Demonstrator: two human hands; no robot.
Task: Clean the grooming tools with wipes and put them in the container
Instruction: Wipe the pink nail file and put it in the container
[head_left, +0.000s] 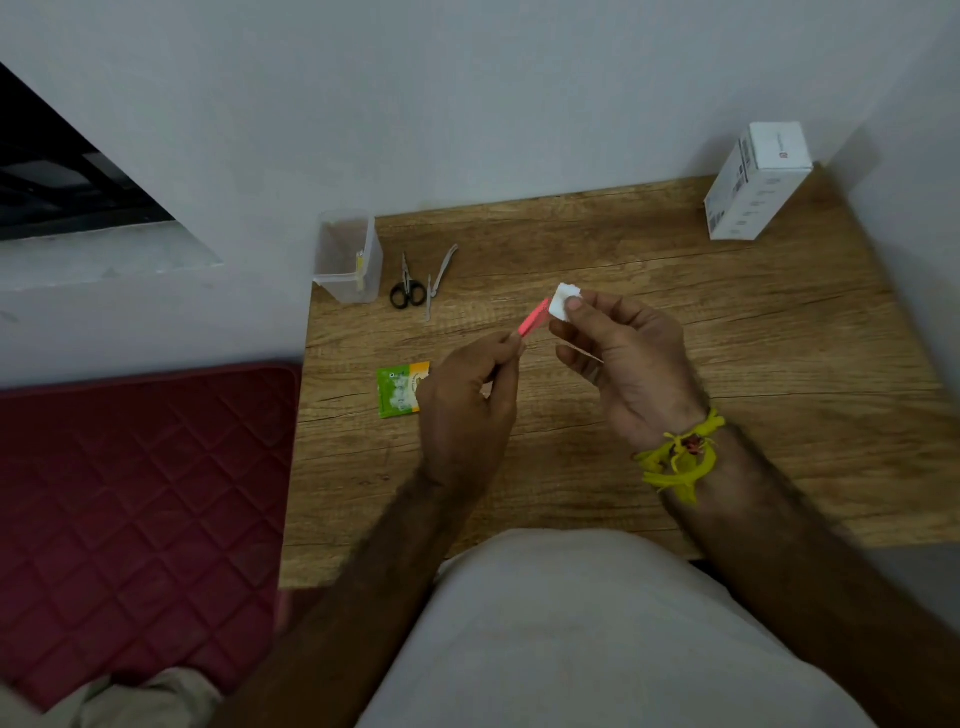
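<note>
Left hand pinches pink tool; right hand pinches white wipe against it.

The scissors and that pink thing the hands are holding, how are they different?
The scissors lie flat on the wooden table beside the clear container; the pink tool is up in the air, pinched by the left hand. The scissors are black-handled with metal blades; the pink tool is a plain, thin stick. The right hand presses a white wipe on the pink tool; nothing touches the scissors. Both are outside the container.
</note>
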